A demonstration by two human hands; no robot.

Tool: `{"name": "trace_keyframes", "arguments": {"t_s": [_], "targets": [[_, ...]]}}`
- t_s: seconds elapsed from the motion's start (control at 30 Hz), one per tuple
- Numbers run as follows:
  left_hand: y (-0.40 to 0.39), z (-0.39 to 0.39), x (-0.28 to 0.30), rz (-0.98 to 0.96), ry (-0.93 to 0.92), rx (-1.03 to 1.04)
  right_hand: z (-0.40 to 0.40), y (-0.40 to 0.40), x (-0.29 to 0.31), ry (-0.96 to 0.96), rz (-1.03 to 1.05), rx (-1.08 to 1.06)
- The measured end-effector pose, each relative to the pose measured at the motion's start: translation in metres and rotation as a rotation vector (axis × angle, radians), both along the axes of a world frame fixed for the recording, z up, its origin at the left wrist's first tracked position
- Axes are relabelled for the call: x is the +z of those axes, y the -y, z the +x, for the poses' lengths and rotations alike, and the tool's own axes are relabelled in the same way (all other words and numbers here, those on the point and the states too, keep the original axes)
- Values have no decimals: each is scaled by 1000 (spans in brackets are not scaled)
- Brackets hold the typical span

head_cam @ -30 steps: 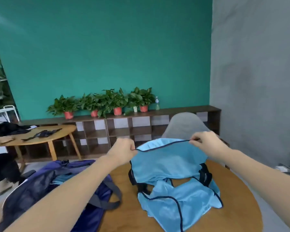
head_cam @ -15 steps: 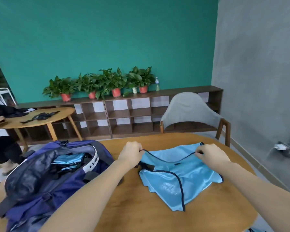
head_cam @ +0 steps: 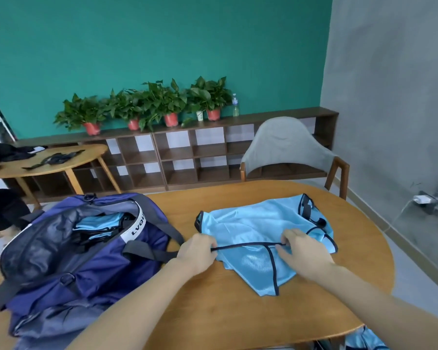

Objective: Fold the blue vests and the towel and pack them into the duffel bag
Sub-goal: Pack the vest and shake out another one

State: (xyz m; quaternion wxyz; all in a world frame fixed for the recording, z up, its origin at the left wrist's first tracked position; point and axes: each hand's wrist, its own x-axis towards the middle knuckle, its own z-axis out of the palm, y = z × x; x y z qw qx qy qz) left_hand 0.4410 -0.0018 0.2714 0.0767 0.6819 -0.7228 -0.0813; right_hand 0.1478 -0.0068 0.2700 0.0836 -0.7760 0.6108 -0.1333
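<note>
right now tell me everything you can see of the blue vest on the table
The blue vest is light blue, shiny mesh-like fabric edged in dark binding. It lies spread and partly folded on the round wooden table, right of the duffel bag, with dark-trimmed openings at its far corners. The left hand and right hand each pinch its dark-edged near fold.
</note>
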Motion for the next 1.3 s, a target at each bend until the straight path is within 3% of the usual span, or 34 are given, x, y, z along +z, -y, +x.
{"name": "trace_keyframes", "arguments": {"t_s": [0.13,0.23,0.43,0.57,0.77,0.97,1.3], "targets": [[-9,-18,-8,-78,-3,-60,27,-25,-10,34,168,-99],[-13,-32,-9,-56,-107,-183,36,-23,-15,216,252,-106],[-16,-54,13,13,-152,-448,39,-29,-13,608,178,154],[-7,-56,34,47,-123,-492,36,-30,-3,705,176,231],[-7,-44,68,-15,-229,-411,27,-27,21,777,188,210],[-23,-27,109,-134,-475,-254,9,-24,36,691,167,184],[-27,38,114,-402,-547,46,-52,-6,68,599,-140,-18]]}}
